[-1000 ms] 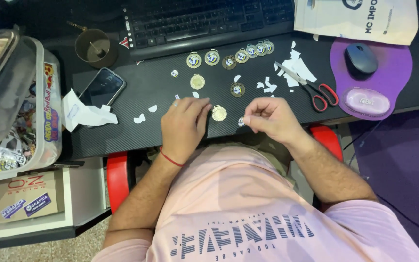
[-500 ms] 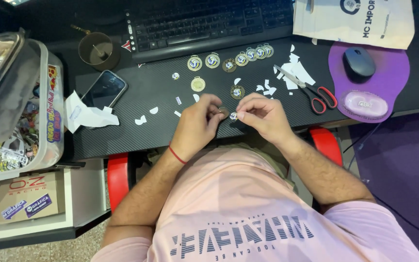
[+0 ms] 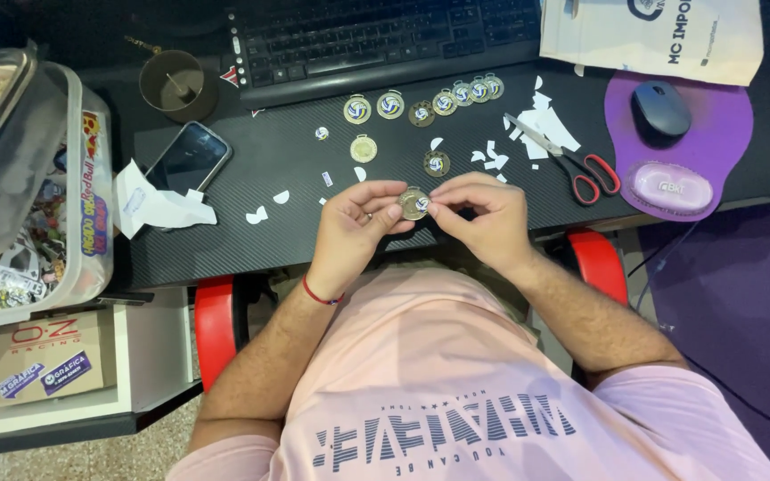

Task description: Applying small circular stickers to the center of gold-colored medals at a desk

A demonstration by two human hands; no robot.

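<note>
My left hand (image 3: 354,227) and my right hand (image 3: 483,214) meet over the front of the black desk (image 3: 242,249). Between the fingertips of both sits a small round gold medal (image 3: 414,204) with a sticker on its face. My left thumb and fingers pinch its left edge; my right fingertips press on its right side. A row of similar medals (image 3: 421,105) lies further back, below the keyboard, and two more medals (image 3: 364,148) rest nearer. White paper scraps (image 3: 265,214) are scattered around them.
Red-handled scissors (image 3: 572,160) lie right of the medals beside a purple mouse pad (image 3: 715,134) with a mouse (image 3: 659,109). A phone (image 3: 189,158) and crumpled paper (image 3: 153,205) sit left. A plastic box of stickers (image 3: 28,196), a keyboard (image 3: 385,36) and a small cup (image 3: 173,85) are nearby.
Both hands lifted off the desk and came together near my body. The medal that lay between them is now held up in the fingertips of both hands.
</note>
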